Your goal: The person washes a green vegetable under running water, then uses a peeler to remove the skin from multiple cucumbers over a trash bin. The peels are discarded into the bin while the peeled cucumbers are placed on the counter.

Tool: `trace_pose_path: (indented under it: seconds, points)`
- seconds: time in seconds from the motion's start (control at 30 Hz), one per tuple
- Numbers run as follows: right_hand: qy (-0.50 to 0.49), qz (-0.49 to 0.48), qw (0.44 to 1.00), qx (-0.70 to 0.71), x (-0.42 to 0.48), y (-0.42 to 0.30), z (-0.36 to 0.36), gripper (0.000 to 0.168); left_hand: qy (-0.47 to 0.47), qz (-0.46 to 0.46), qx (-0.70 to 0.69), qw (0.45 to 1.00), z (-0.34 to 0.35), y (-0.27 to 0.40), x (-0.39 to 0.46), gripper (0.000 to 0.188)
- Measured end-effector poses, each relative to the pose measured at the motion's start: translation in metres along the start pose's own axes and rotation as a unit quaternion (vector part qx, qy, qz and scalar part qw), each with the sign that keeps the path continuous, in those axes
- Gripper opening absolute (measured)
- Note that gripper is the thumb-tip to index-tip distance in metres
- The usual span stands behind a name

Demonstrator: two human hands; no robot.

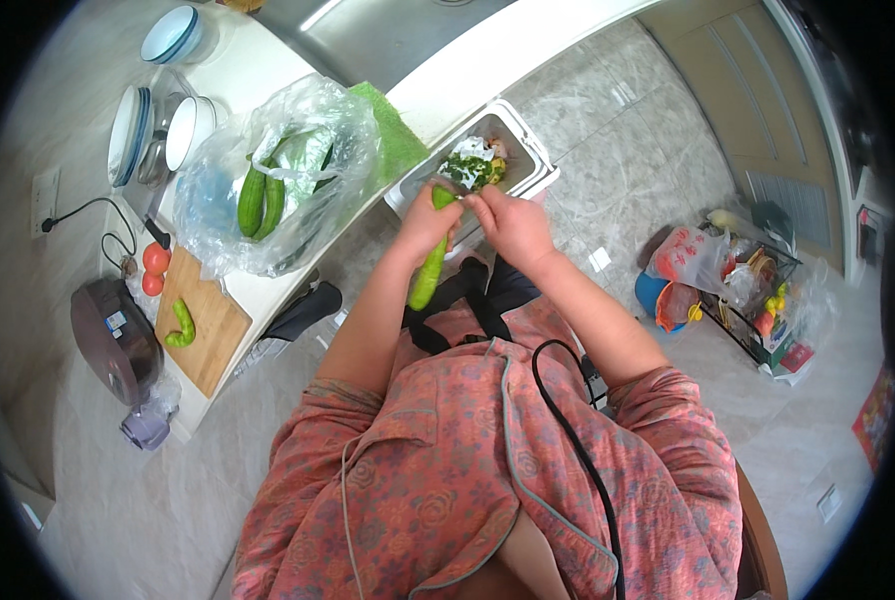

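A long light-green vegetable (429,277), possibly a pepper, is gripped in my left hand (431,217), its lower end hanging toward my lap. My right hand (513,225) meets its upper end with thumb and fingers drawn together. A small shiny edge shows between the hands, too blurred to name. Both hands are over the near rim of a white waste bin (526,127), where green scraps (471,169) and white crumpled material lie. A bent light-green vegetable (181,324) rests on the wooden cutting board (211,337) to the left.
On the counter, a clear plastic bag (305,247) holds dark-green gourds (251,201) beside a green cloth (391,135). Tomatoes (156,259), a knife handle (157,232) and white bowls (191,133) stand farther left. A basket of groceries (762,292) sits on the floor at right.
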State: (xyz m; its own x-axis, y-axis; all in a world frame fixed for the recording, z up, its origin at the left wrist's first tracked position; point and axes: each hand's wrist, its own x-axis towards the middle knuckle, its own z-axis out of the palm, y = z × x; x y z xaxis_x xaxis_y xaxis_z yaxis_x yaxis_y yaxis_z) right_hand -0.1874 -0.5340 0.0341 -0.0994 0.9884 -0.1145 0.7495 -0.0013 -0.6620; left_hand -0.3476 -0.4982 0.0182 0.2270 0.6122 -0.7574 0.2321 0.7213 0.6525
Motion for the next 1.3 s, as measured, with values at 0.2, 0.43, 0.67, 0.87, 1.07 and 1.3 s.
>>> trace_pose_path:
  seconds: [0.2, 0.43, 0.67, 0.87, 1.07, 1.3]
  points:
    - [-0.057, 0.097, 0.988, -0.11, 0.012, 0.02, 0.006, 0.031, -0.046, 0.003, 0.008, 0.999, 0.006, 0.002, -0.007, 0.019]
    - [-0.017, -0.021, 0.999, -0.041, 0.001, 0.011, 0.009, 0.031, -0.016, -0.025, 0.03, 0.999, 0.007, 0.003, -0.007, 0.018]
    - [-0.034, 0.02, 0.998, -0.04, 0.003, 0.008, 0.008, 0.033, -0.078, -0.041, -0.047, 0.995, -0.005, -0.006, -0.002, 0.017]
    - [-0.046, 0.092, 0.992, -0.076, 0.002, 0.021, 0.01, 0.032, -0.116, -0.063, -0.057, 0.99, -0.002, 0.006, -0.011, 0.016]
    - [-0.04, 0.094, 0.994, -0.05, 0.002, 0.036, 0.019, 0.033, -0.035, -0.028, 0.036, 0.998, 0.004, 0.003, -0.007, 0.021]
    - [-0.056, 0.044, 0.996, -0.063, 0.004, 0.019, 0.01, 0.035, 0.044, 0.037, 0.167, 0.984, 0.004, 0.001, 0.0, 0.035]
